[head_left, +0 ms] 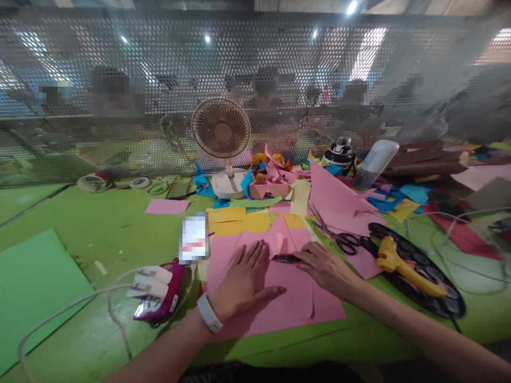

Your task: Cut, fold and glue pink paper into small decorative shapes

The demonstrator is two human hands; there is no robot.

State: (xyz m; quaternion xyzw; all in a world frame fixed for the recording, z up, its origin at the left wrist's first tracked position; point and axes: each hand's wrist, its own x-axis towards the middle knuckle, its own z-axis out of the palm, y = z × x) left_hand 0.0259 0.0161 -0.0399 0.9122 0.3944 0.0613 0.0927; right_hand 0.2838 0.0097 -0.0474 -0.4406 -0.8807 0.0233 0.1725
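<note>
A large pink paper sheet (295, 303) lies on the green table (99, 234) in front of me. My left hand (245, 279) presses flat on it, fingers spread, with a white band on the wrist. My right hand (325, 266) rests on the sheet's right part and grips a small dark tool with a red tip (285, 259) that lies against the paper, between the two hands. What kind of tool it is I cannot tell. A folded pink flap (279, 239) stands up just beyond the fingers.
Black scissors (345, 242) and a yellow glue gun (403, 268) on a black tray (447, 303) lie at the right. A purple device (159, 298) with white cable sits left. Behind are a desk fan (221, 130), coloured paper scraps (271, 178), tape rolls (139, 183) and a mesh screen.
</note>
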